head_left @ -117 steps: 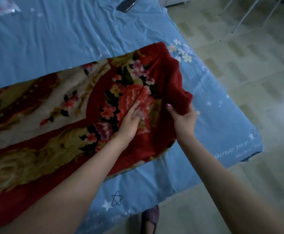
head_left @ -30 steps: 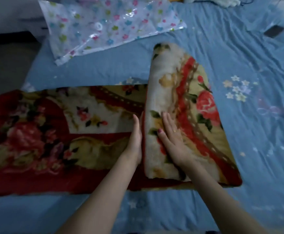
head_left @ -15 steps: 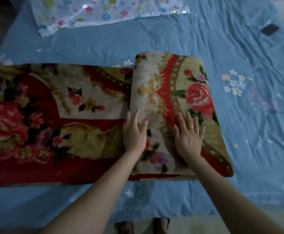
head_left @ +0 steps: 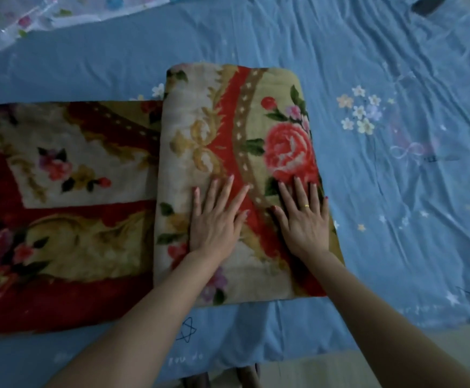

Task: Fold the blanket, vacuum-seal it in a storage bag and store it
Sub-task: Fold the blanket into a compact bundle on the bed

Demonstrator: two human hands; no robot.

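Head view, where the blanket is: I see the blanket [head_left: 94,208] lying on the blue bed sheet [head_left: 396,219], right in front of me.
Head view, left hand: my left hand [head_left: 214,219] lies flat on the folded part [head_left: 236,163], fingers straight and spread, holding nothing.
Head view, right hand: my right hand [head_left: 306,219] lies flat beside it on the same part, fingers straight, also holding nothing (there is a ring on one finger).
Head view, which way it lies: the flat, unfolded part stretches away to my left. Its long side runs left to right. My left hand is nearer to it.
Head view, next move: I think the fat part has to go over to the left again.
Head view, how it looks: soft and thick, red and cream, with big pink roses.
Head view, the bag: the flowery storage bag [head_left: 46,15] waits at the far edge, well apart.
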